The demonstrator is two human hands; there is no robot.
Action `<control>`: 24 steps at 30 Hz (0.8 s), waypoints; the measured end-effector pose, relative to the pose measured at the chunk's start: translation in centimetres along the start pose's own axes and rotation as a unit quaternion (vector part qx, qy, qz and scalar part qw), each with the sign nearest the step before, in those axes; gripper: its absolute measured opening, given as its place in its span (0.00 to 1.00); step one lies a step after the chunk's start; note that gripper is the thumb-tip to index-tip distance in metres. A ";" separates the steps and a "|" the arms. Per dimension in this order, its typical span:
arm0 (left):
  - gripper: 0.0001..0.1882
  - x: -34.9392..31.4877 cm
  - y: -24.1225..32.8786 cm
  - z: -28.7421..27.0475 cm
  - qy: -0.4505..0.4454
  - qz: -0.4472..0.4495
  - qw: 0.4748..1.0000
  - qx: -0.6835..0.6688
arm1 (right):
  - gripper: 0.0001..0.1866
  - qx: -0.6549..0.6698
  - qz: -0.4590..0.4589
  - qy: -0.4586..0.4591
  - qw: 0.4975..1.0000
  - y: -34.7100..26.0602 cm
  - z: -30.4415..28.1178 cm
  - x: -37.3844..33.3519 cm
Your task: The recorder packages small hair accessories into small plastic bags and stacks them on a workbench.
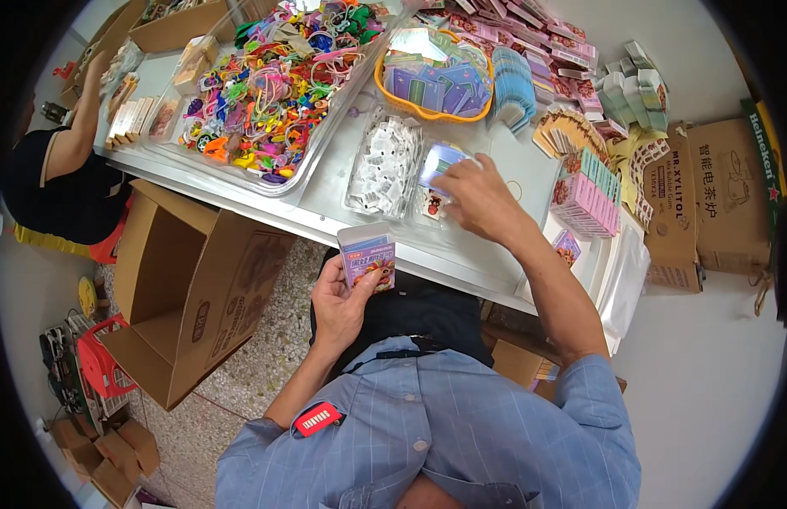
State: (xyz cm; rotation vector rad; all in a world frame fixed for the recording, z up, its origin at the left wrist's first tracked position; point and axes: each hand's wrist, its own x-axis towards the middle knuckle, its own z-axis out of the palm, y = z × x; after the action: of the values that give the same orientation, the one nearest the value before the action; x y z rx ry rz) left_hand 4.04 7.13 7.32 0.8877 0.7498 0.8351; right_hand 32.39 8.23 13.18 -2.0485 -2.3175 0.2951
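Note:
My left hand grips a small purple printed carton near the table's front edge, thumb across its face. The carton's top flap stands up, and a bluish edge shows inside its mouth. My right hand is over a small clear tray, fingers apart and fingertips at the cards. In that tray lie a shiny purple-blue card and, nearer me, small pieces with a red-and-black picture. Whether a fingertip presses on the card cannot be made out. Just left is a clear bin of small white packets.
A large clear tub of colourful small toys stands left. Behind are an orange basket of cards and stacked blue cards. Upright pink cartons stand right. An open cardboard box is below left; another person sits beyond.

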 end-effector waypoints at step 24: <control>0.20 0.3 0.5 -0.9 -0.048 0.085 0.995 0.028 | 0.06 0.189 -0.010 0.091 0.978 0.4 1.5 0.7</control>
State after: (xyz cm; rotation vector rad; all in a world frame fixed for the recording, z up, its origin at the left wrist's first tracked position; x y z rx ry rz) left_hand 3.25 7.93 7.31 1.0447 0.6213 0.9170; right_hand 32.44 8.80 11.58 -1.7859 -1.9915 0.4822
